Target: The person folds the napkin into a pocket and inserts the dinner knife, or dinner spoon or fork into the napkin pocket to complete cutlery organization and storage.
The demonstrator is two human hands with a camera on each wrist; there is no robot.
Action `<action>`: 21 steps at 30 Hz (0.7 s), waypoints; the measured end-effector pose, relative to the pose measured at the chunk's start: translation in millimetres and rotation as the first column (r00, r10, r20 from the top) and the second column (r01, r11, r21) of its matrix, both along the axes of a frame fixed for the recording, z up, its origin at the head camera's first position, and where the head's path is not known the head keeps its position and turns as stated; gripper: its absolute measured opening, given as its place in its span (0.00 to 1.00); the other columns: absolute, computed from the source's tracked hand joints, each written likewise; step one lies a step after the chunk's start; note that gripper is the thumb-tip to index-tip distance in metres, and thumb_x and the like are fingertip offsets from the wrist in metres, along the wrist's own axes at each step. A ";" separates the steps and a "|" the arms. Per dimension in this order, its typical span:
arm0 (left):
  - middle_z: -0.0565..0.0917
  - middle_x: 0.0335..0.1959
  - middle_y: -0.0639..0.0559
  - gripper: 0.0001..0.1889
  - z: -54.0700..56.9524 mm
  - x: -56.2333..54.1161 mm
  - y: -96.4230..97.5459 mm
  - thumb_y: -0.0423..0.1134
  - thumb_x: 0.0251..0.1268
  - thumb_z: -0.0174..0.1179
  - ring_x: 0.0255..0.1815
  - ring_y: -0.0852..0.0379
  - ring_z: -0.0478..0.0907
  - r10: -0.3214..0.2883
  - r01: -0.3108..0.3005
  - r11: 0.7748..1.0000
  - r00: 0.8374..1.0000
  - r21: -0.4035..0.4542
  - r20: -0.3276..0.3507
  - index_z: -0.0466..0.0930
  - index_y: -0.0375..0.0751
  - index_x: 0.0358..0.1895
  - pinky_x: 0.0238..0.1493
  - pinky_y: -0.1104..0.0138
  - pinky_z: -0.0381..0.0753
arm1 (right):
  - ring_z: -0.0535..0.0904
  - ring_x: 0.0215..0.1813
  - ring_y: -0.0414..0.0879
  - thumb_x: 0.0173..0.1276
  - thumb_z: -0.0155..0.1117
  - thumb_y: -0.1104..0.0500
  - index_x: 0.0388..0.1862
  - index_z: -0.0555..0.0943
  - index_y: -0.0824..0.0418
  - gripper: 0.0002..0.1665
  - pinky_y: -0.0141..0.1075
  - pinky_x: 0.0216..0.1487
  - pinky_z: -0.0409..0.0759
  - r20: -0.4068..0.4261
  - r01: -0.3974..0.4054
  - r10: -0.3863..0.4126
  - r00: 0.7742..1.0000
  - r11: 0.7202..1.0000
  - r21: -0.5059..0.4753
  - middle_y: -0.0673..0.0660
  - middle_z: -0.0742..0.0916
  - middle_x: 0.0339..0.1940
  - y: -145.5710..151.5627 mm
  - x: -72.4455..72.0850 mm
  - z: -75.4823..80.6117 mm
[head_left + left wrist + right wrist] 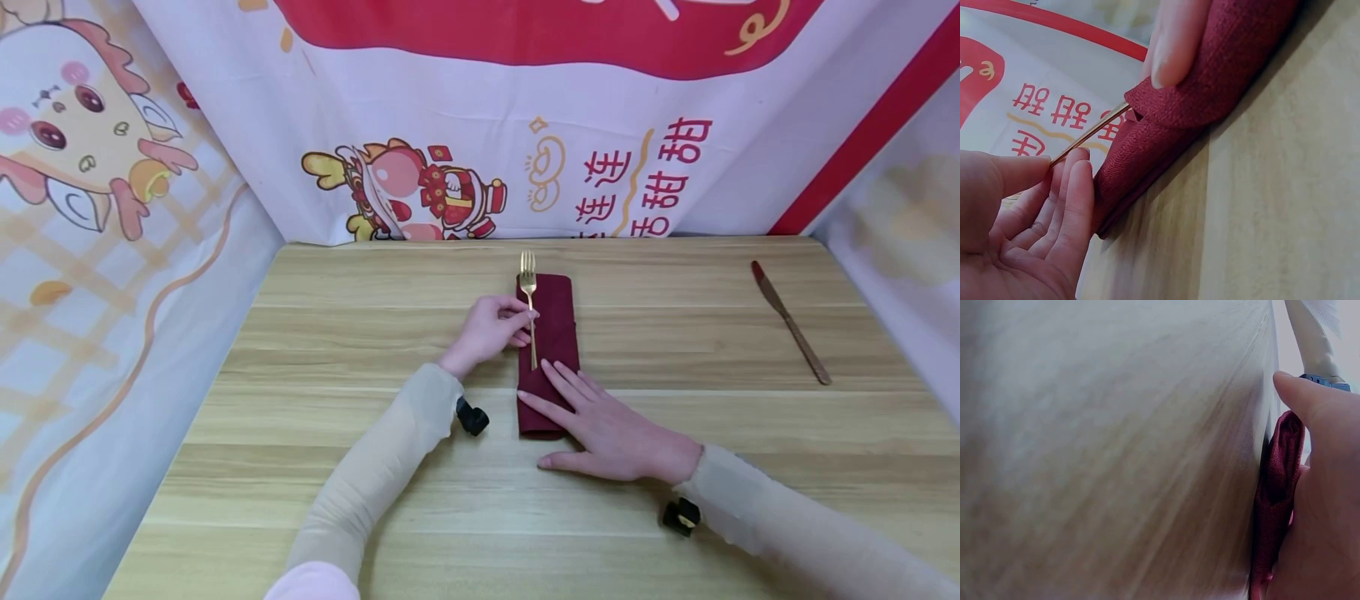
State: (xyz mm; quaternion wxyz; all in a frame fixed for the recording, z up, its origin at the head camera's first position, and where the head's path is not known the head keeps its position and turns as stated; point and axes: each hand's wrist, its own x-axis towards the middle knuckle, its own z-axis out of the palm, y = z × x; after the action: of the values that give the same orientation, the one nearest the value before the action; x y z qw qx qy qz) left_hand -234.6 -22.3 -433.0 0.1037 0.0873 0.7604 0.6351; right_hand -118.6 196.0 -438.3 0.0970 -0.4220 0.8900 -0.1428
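Observation:
A dark red folded cloth napkin (555,312) lies lengthwise on the table as a long narrow strip. Over its left side runs a gold fork (528,279), tines pointing away. My left hand (492,332) pinches the fork's handle between thumb and fingers. In the left wrist view, the end of the fork handle (1094,130) passes under a folded edge of the napkin (1166,109). My right hand (611,429) rests with spread fingers on the near part of the napkin; the right wrist view shows the napkin's rolled end (1288,444) beside that hand.
A copper-coloured table knife (791,323) lies at the right of the wooden table (675,333). Printed cloth hangings (465,100) stand along the back and sides. Each wrist carries a small black device (471,416).

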 end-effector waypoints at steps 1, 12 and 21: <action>0.87 0.34 0.38 0.09 0.0 0.7 -0.1 0.31 0.74 0.61 0.25 0.53 0.85 -0.001 0.001 1.000 1.000 -0.005 0.003 0.84 0.26 0.47 0.33 0.62 0.87 | 0.36 0.83 0.58 0.72 0.52 0.26 0.85 0.50 0.42 0.50 0.57 0.77 0.45 0.002 0.000 0.000 1.000 1.000 0.000 0.63 0.44 0.84 -0.2 -0.1 -0.1; 0.86 0.32 0.41 0.10 -0.2 7.5 -2.1 0.32 0.74 0.61 0.25 0.56 0.85 -0.087 0.093 0.993 0.992 -0.066 0.087 0.81 0.24 0.45 0.33 0.63 0.87 | 0.36 0.83 0.58 0.72 0.53 0.26 0.85 0.50 0.42 0.50 0.57 0.77 0.45 0.006 -0.003 0.003 1.000 1.000 -0.001 0.62 0.43 0.84 -1.3 -1.0 -0.7; 0.85 0.29 0.43 0.09 -1.3 9.9 -4.0 0.32 0.74 0.61 0.26 0.57 0.82 -0.147 0.162 0.970 0.985 -0.181 0.095 0.83 0.25 0.44 0.34 0.65 0.86 | 0.36 0.83 0.58 0.72 0.53 0.26 0.85 0.50 0.43 0.51 0.57 0.77 0.44 -0.003 -0.010 0.010 1.000 1.000 -0.002 0.63 0.44 0.84 -2.2 -1.6 -1.9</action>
State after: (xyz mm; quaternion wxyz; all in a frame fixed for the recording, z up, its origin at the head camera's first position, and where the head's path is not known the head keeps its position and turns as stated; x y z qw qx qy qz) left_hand -224.8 -26.3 -434.3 0.1913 0.1105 0.8032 0.5532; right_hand -120.1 193.8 -440.2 0.0961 -0.4268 0.8878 -0.1427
